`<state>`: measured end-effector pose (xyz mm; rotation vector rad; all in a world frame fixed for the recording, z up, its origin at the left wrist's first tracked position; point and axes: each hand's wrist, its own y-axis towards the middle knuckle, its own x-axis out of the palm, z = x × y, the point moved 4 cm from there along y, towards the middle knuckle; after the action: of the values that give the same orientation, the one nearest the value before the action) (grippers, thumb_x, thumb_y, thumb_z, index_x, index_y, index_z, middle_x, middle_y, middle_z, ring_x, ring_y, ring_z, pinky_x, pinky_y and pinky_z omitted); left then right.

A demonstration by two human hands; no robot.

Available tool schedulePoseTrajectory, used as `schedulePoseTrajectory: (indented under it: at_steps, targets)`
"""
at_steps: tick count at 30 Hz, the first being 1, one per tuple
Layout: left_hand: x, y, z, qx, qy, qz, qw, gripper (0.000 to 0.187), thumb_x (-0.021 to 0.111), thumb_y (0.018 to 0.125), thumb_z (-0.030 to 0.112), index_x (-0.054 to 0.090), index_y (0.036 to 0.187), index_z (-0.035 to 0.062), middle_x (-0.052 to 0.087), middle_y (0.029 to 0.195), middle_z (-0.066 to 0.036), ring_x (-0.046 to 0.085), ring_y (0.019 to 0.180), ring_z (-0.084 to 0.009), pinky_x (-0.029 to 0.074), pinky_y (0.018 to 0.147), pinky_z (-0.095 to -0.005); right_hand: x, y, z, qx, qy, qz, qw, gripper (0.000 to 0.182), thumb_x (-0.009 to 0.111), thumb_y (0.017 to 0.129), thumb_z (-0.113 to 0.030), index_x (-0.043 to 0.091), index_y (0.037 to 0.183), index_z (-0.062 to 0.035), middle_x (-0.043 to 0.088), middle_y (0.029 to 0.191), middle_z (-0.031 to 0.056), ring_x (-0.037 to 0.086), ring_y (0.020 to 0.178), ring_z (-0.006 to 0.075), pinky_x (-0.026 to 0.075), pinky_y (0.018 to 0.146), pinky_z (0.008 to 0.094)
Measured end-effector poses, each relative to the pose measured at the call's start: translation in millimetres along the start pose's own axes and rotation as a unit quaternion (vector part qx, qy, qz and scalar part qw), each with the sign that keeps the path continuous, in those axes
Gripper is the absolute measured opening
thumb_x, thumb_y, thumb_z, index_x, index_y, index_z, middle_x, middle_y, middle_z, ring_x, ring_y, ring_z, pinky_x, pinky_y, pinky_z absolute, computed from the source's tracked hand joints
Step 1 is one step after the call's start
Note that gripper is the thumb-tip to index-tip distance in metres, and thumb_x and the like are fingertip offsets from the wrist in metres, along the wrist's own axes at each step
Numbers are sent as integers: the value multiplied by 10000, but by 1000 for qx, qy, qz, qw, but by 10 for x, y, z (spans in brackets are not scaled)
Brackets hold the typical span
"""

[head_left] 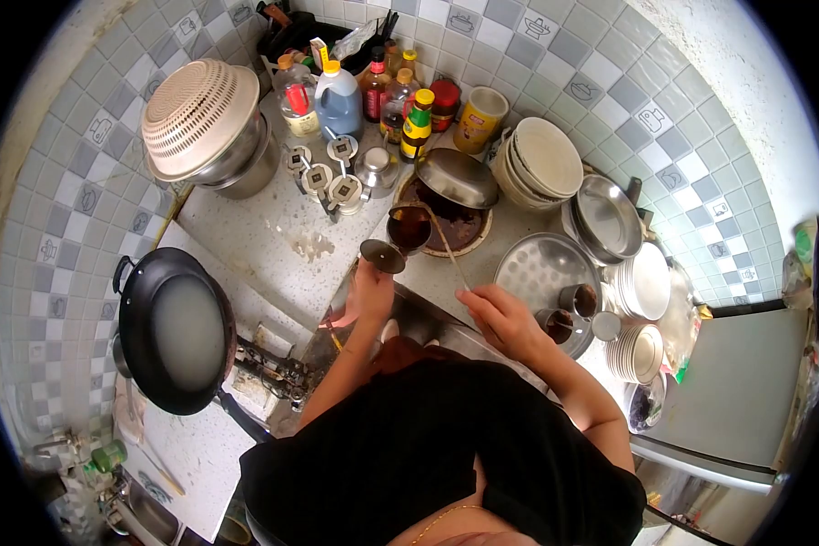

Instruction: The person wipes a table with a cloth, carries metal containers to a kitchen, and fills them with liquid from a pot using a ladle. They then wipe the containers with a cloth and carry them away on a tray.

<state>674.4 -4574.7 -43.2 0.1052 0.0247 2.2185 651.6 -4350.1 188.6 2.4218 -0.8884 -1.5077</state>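
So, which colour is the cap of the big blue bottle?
Yellow cap on the blue bottle, head view.

Both bare arms reach forward, elbows bent. The left hand (370, 291) is curled closed in a grip; the right hand (503, 318) pinches with fingers closed.

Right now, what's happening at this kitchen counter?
A person in a black top stands at a cluttered grey counter. The left hand holds a small metal ladle beside a glass of dark brown liquid. The right hand holds a thin wooden stick that reaches toward that glass.
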Motion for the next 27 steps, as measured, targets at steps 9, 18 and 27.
schedulePoseTrajectory:
  at_steps: [9,18,27]
  targets:
    - [38,-7,227,13,0,-2,1000,144,502,908,-53,561,1037,-78,689,970,-162,697,930,-255,546,893,-358,-42,-42,-33,-19,-28,-36,999,368,653,859,-57,567,1216,-41,573,958,149,603,813,316,512,666,391]
    - [46,-2,-4,-35,-36,-11,999,203,552,914,60,578,1093,-31,692,1020,-114,635,928,-179,487,818,-304,-91,-90,19,68,45,-18,997,293,570,904,0,587,1196,-29,580,993,159,623,858,291,515,715,339]
    - [69,-19,213,-70,-167,-48,982,227,478,906,-53,545,1120,-87,651,1056,-202,660,1015,-326,547,921,-451,-270,-146,286,236,236,264,905,240,408,1008,-30,613,1100,55,603,867,99,620,748,150,485,654,257]
